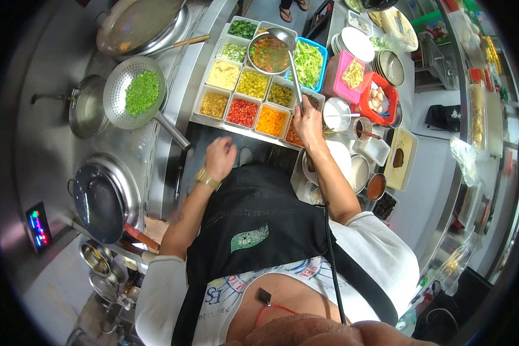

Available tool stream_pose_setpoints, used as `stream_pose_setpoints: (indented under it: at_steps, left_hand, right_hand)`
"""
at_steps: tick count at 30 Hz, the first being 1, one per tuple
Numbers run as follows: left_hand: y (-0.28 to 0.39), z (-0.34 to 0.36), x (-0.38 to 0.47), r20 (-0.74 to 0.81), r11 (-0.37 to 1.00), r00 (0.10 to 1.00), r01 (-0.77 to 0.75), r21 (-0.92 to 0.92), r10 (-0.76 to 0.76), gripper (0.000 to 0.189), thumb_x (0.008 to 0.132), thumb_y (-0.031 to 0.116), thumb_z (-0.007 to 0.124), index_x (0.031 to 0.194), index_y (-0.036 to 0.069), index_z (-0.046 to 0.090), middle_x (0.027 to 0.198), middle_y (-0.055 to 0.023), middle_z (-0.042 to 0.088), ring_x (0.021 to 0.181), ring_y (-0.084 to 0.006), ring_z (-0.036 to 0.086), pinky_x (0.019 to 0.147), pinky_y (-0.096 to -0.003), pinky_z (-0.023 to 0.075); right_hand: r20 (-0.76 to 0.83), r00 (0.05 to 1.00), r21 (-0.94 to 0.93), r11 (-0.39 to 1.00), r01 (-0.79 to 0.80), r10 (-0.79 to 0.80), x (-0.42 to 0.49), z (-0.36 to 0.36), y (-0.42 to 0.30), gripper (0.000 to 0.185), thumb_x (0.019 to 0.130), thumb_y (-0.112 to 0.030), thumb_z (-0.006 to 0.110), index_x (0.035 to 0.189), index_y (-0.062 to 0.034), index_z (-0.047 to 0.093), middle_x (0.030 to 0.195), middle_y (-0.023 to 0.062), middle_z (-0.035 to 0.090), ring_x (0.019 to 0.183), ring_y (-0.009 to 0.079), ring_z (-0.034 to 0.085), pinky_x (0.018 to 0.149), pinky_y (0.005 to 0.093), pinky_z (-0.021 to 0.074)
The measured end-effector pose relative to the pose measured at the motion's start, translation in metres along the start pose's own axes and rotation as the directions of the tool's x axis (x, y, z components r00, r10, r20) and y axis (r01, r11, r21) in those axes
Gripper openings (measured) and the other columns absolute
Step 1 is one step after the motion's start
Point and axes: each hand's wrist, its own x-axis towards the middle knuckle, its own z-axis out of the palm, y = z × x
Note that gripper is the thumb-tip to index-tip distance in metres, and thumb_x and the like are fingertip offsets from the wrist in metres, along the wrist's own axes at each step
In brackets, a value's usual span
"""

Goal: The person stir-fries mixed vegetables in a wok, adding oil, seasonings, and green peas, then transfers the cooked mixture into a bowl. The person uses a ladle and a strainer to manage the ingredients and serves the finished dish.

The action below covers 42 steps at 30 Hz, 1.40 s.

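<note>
My right hand [308, 123] grips the long metal handle of a ladle [295, 73]. The ladle's bowl is over the far rim of a round steel bowl [266, 58] holding chopped red and green pieces in liquid; whether they touch I cannot tell. Under and around that bowl stand several square tubs of chopped ingredients, among them red peppers [242, 112], orange pieces [270, 121] and minced garlic [223, 74]. My left hand [220, 158], somewhat blurred, hangs loosely curled before the apron [259, 203], with nothing visible in it. Nearby is the handle of a perforated strainer [132, 93] with chopped greens.
Along the stove on the left stand a large pan of liquid [140, 26] and a dark wok [98, 203]. To the right are a blue basket of sliced greens [308, 65], a red basket of eggs [376, 101], stacked plates [355, 43] and sauce containers [376, 187]. Another person's feet [286, 15] show beyond.
</note>
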Motion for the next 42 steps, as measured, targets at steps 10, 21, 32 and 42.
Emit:
stream_pose_setpoints:
  at_steps: [10, 21, 32, 42]
  left_hand:
    - [0.026, 0.082, 0.285, -0.014, 0.961, 0.966, 0.259, 0.100, -0.259, 0.041, 0.091, 0.033, 0.069, 0.100, -0.006, 0.078, 0.100, -0.0278, 0.076, 0.095, -0.0444, 0.073, 0.090, -0.0486, 0.0574]
    - [-0.007, 0.114, 0.327, 0.216, 0.771, 0.844, 0.537, -0.341, -0.492, 0.016, 0.095, 0.012, 0.071, 0.086, -0.001, 0.067, 0.085, -0.0209, 0.074, 0.071, -0.0291, 0.077, 0.063, -0.0396, 0.0617]
    - [-0.006, 0.095, 0.330, 0.329, 0.706, 0.777, 0.627, -0.330, -0.537, 0.013, 0.100, 0.009, 0.066, 0.098, -0.004, 0.063, 0.080, -0.0163, 0.076, 0.069, -0.0228, 0.078, 0.057, -0.0332, 0.0624]
    - [-0.009, 0.026, 0.316, -0.036, 0.986, 0.997, 0.077, 0.147, -0.073, 0.024, 0.085, 0.015, 0.066, 0.099, -0.001, 0.077, 0.096, -0.0249, 0.075, 0.095, -0.0449, 0.071, 0.090, -0.0488, 0.0569]
  right_hand:
    - [-0.062, 0.997, 0.071, 0.996, -0.051, 0.055, -0.002, 0.007, 0.003, 0.037, 0.099, -0.013, 0.061, 0.133, -0.0018, 0.063, 0.090, 0.0342, 0.070, 0.088, 0.0530, 0.069, 0.079, 0.0580, 0.0557]
    - [0.568, 0.711, 0.763, 0.057, -0.643, 0.413, -0.004, 0.015, -0.028, 0.019, 0.111, -0.020, 0.052, 0.120, -0.0047, 0.058, 0.071, 0.0034, 0.053, 0.046, 0.0107, 0.044, 0.037, 0.0288, 0.0355]
    - [0.585, 0.685, 0.727, 0.092, -0.680, 0.434, 0.007, 0.002, -0.040, 0.016, 0.113, -0.024, 0.049, 0.110, -0.0097, 0.056, 0.071, 0.0017, 0.055, 0.045, 0.0082, 0.044, 0.036, 0.0253, 0.0358]
    - [0.713, 0.637, 0.701, -0.260, -0.664, 0.293, -0.006, -0.019, -0.033, 0.041, 0.113, -0.029, 0.044, 0.143, -0.0035, 0.055, 0.074, -0.0008, 0.047, 0.045, 0.0057, 0.035, 0.035, 0.0235, 0.0290]
